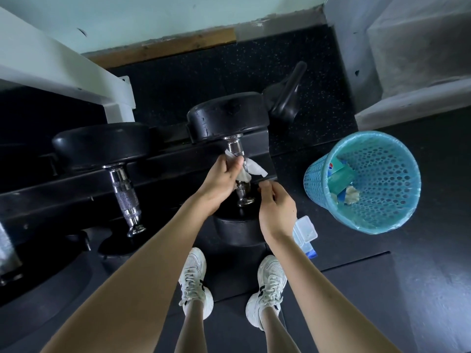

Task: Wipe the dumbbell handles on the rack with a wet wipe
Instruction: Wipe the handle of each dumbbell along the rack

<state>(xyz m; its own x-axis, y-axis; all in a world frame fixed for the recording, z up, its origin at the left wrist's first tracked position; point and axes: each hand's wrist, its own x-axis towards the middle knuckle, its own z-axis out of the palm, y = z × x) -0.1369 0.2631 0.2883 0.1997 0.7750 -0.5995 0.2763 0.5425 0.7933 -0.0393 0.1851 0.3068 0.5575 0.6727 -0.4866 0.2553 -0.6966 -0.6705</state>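
Handle (235,148) in wipe (255,169), beside rack end (263,152)

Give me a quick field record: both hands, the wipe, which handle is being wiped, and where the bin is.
left hand: grips the wipe round the dumbbell handle nearest the bin
right hand: beside that dumbbell, holding nothing
other handle: to the left, no wipe on it
bin: blue, on the floor to the right, rubbish inside
wipes pack: on the floor beside the right forearm
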